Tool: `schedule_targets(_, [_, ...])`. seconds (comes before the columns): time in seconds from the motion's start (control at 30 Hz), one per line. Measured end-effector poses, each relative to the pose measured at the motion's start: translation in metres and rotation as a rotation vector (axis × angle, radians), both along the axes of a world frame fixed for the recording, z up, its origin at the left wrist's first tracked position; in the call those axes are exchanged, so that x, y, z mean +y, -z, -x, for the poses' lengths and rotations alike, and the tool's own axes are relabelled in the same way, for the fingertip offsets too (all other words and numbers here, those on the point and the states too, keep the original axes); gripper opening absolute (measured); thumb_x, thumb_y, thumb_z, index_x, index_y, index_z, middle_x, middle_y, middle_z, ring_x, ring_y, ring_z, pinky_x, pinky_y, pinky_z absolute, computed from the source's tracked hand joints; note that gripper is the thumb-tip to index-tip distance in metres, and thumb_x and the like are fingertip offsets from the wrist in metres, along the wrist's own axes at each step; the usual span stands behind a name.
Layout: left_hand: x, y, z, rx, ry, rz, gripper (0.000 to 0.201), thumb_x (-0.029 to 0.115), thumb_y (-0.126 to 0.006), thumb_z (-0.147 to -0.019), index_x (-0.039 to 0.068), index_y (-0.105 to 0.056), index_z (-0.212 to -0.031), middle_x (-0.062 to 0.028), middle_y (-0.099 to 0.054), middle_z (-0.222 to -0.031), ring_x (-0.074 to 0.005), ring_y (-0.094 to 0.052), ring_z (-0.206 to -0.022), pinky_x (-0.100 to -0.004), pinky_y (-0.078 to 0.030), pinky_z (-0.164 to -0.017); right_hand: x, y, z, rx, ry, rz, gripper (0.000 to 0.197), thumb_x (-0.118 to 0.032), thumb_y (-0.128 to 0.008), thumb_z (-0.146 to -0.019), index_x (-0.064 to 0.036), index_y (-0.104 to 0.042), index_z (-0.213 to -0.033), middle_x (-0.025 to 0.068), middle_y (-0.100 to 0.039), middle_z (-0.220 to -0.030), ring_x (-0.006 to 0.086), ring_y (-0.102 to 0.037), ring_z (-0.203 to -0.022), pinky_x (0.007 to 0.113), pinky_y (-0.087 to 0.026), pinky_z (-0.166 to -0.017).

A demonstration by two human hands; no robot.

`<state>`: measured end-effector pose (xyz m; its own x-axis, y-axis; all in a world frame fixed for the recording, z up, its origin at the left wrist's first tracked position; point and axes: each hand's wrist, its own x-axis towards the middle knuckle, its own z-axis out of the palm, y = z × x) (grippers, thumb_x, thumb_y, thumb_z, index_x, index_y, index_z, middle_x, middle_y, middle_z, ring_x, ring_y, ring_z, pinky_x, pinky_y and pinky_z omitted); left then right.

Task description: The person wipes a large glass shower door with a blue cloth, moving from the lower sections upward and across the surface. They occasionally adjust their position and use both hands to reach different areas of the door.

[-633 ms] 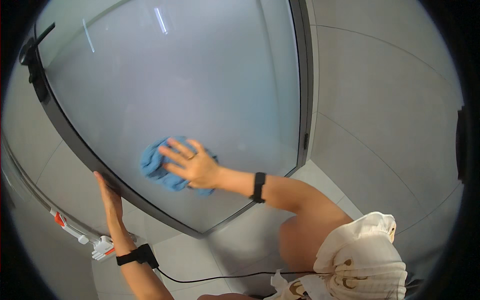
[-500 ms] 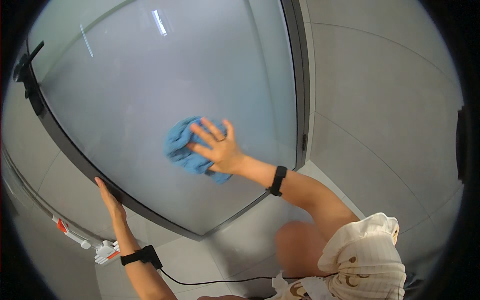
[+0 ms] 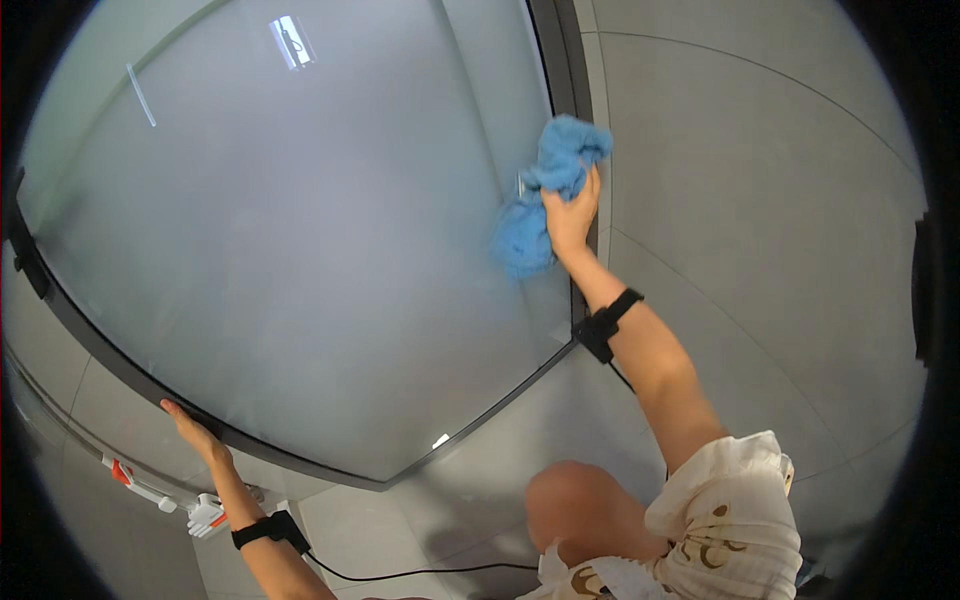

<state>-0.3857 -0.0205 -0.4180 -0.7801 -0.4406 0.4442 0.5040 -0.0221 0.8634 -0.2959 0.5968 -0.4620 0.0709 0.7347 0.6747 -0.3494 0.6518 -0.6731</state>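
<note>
A frosted glass door (image 3: 330, 250) with a dark grey frame (image 3: 130, 375) fills most of the view. At the door's right edge, my right hand (image 3: 573, 215) is closed on a crumpled blue cloth (image 3: 525, 240). Part of the cloth lies on the glass and part reaches over the right frame bar. Against the outer side of the lower left frame bar rests my left hand (image 3: 198, 438), its fingers stretched out along the edge. Nothing else shows in it.
A dark door handle (image 3: 25, 245) sits on the left frame bar. Below it, near the wall, is a white and orange cleaning tool (image 3: 205, 515). Grey tiled wall (image 3: 740, 210) stands right of the door. A black cable (image 3: 420, 575) runs from my left wrist strap.
My right hand has carried the blue cloth from the middle of the glass up and right to the right frame bar. The left hand stays at the lower left frame bar.
</note>
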Motion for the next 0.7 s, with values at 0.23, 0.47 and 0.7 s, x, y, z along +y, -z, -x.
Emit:
schedule_targets(0.23, [-0.015,0.004,0.0,0.097,-0.003,0.071,0.083,0.06,-0.036,-0.096,-0.003,-0.021,-0.148,-0.0099,-0.02,-0.156,-0.0223,-0.024,-0.141,-0.0315,-0.016,-0.115,0.063,-0.238,0.012,-0.039,0.472,-0.482,0.079,-0.045,-0.07,-0.074,0.0022,-0.046,-0.133,0.0252,-0.034,-0.147,0.0417,-0.033,-0.134,0.051,-0.03,-0.107])
schedule_targets(0.47, [0.007,-0.013,-0.015,0.045,-0.05,-0.059,0.084,0.064,-0.038,-0.094,0.003,-0.023,-0.149,-0.0114,-0.025,-0.155,-0.0294,-0.027,-0.139,-0.0404,-0.019,-0.115,0.065,-0.222,0.041,-0.086,0.292,-0.408,0.094,-0.043,-0.074,-0.069,0.0084,-0.035,-0.138,0.0251,-0.033,-0.146,0.0418,-0.026,-0.136,0.045,-0.023,-0.113])
schedule_targets(0.7, [0.062,-0.03,-0.046,0.04,-0.164,-0.027,0.079,0.058,-0.034,-0.097,0.005,-0.01,-0.152,-0.0094,-0.013,-0.158,-0.0255,-0.018,-0.144,-0.0374,-0.014,-0.117,0.057,-0.044,0.055,-0.08,0.282,-0.326,0.095,-0.019,-0.081,-0.06,0.0061,-0.035,-0.14,0.0272,-0.037,-0.142,0.0437,-0.03,-0.133,0.046,-0.025,-0.112])
